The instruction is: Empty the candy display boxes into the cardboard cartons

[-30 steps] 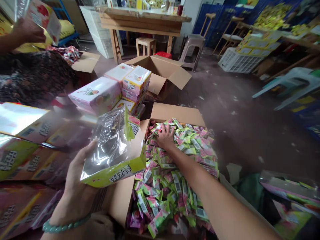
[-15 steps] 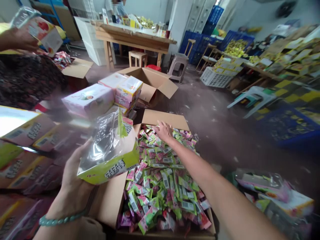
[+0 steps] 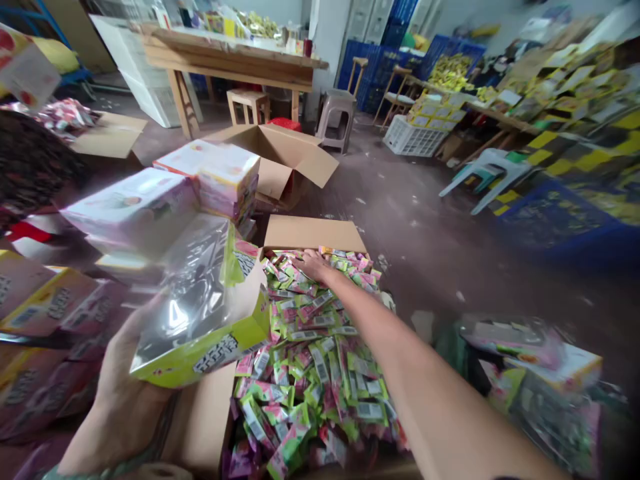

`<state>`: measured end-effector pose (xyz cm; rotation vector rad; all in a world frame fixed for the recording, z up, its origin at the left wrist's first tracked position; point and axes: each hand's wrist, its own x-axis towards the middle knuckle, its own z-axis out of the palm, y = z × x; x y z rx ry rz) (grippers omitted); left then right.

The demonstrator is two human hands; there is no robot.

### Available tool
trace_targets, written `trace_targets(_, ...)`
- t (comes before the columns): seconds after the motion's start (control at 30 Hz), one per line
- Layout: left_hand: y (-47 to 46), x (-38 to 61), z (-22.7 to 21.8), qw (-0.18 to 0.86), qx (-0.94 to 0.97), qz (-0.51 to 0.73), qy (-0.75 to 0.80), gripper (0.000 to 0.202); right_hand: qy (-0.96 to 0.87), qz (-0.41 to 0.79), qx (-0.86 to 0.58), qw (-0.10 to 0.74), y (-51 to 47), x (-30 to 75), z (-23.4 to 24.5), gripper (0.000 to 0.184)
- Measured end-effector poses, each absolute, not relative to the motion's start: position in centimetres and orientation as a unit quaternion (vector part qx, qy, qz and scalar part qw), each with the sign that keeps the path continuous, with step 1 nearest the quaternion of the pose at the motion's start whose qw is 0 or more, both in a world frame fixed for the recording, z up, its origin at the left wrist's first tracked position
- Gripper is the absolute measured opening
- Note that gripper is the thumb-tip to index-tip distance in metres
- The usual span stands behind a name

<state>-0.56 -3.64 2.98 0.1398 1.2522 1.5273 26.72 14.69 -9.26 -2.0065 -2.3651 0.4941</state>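
Note:
My left hand [image 3: 123, 363] grips a green and white display box [image 3: 200, 353] with a clear plastic window from its left side and underneath. The box is tilted, and its end flap stands up on the right. My right hand [image 3: 316, 265] rests on the far part of a heap of small green and pink packets [image 3: 320, 347]; its fingers look spread, with the tips partly hidden among them. These packets fill an open cardboard carton [image 3: 315, 233] in front of me.
Stacked display boxes [image 3: 60, 307] stand at the left, with more boxes [image 3: 135, 200] behind. An open carton [image 3: 280, 157] lies beyond. Clear-windowed packages [image 3: 540, 353] sit at the right. Another person's dark patterned clothing [image 3: 35, 167] shows at the far left.
The view has shifted, so most things appear farther left. My left hand still holds the box, and my right hand has settled lower onto the packets at the carton's far end.

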Motion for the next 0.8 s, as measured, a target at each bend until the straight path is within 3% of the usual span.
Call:
trace_targets(0.2,-4.2,0.3,4.2,0.532,0.047,0.654,0.535,0.026,-0.693,0.009,-0.709,0.132,7.7,35.3,-8.9,0.058)
trace_targets(0.33,-4.5,-0.1,3.2,0.527,0.080,0.660,0.529,0.023,-0.632,0.073,-0.769,0.067,2.5,37.6,-13.8,0.065)
trace_targets(0.47,-3.8,0.2,2.3,0.513,0.116,0.682,0.507,0.023,-0.643,0.029,-0.762,0.066,1.6,35.0,-17.3,0.072)
trace_targets(0.67,-2.5,2.2,3.0,0.552,0.113,0.690,0.454,0.022,-0.637,0.086,-0.764,0.062,2.3,34.7,-14.8,0.071)
trace_targets(0.8,-3.4,2.5,3.1,0.565,0.134,0.687,0.437,0.017,-0.708,0.063,-0.698,0.089,-2.3,33.6,-12.8,0.074)
